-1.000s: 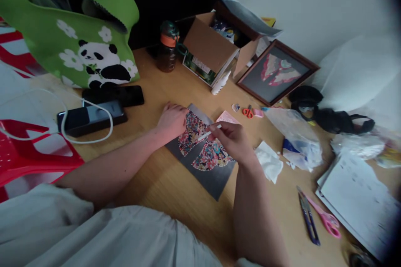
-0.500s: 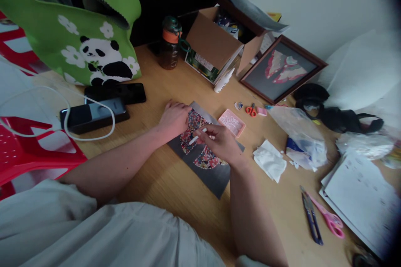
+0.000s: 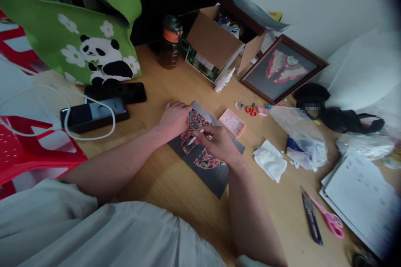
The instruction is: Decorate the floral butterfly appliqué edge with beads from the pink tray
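A dark grey sheet (image 3: 209, 180) lies slanted on the desk, bearing floral-patterned wing-like shapes (image 3: 205, 159) edged with small white dots. My left hand (image 3: 176, 117) rests on the sheet's left side, fingers laid out flat with nothing visible in them. Between the thumb and fingers of my right hand (image 3: 221, 142) is a slim white pen-shaped tool (image 3: 194, 137). Its tip points down at the floral pattern; I cannot tell whether it touches. Part of the pattern is hidden under my right hand. Just beyond that hand sits a pink tray (image 3: 232, 123) of tiny pale beads.
Small orange-handled scissors (image 3: 251, 110), a pink block (image 3: 262, 111) and a white bottle (image 3: 224, 80) are farther back, near a framed butterfly picture (image 3: 283, 69). At right are crumpled tissue (image 3: 270, 161), snips (image 3: 311, 217) and pink scissors (image 3: 328, 219). A power bank (image 3: 94, 115) lies left.
My right hand and the white tool have shifted very slightly to the left over the pattern. My left hand has stayed in place.
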A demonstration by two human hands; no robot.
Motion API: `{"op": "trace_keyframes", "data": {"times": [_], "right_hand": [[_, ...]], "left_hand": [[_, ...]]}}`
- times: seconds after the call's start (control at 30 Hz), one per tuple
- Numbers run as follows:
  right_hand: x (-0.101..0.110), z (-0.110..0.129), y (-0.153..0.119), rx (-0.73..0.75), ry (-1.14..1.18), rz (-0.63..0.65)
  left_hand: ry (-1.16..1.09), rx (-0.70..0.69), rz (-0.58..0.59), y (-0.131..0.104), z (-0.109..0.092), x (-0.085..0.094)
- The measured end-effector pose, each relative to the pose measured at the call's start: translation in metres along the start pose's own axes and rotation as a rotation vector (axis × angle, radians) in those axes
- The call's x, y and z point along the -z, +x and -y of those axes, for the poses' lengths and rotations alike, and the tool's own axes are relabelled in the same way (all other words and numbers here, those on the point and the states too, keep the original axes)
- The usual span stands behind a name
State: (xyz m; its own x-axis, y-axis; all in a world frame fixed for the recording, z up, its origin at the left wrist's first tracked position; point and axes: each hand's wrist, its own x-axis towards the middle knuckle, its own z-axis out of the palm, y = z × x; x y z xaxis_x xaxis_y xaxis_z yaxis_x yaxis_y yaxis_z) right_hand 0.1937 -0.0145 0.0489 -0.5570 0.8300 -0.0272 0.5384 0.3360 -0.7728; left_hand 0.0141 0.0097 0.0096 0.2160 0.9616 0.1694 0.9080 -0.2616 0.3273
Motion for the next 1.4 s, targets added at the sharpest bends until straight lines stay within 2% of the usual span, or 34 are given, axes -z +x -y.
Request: {"op": "trace_keyframes", "data": {"times": [0.83,1.17,1.4], "right_hand": [[-0.001,0.002,0.000,-0.006,-0.003,-0.018],[0.008,0.006,-0.003,-0.021,0.082,-0.223],[0.020,0.019,-0.013,-0.040,0.033,-0.419]], "left_hand": [[-0.022,0.007,0.005,0.000,0.000,0.000],[-0.012,0.013,0.015,0.000,0.000,0.001],[-0.019,0.009,-0.004,0.000,0.004,0.003]]}}
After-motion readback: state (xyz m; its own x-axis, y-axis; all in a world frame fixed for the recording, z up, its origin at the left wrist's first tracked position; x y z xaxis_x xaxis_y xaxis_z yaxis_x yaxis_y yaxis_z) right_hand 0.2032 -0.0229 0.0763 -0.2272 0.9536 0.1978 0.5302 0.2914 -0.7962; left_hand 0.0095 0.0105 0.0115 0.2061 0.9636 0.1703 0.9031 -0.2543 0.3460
